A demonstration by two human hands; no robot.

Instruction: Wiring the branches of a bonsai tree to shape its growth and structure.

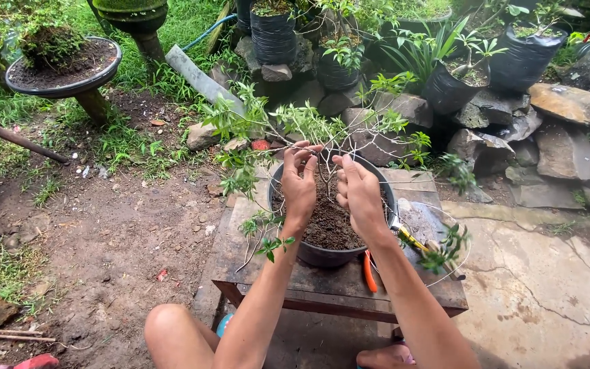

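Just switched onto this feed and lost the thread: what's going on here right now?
A person sits at a low wooden table outdoors, both hands raised over a round dark pot of soil. The left hand and right hand are working on the thin trunk and branches of a small leafy tree planted in it. An orange-handled tool and a yellow-handled tool lie on the table beside the pot.

Both bare forearms reach forward, side by side. The left hand [299, 183] and the right hand [358, 193] are raised close together, backs toward the camera, fingers curled and pinching inward.
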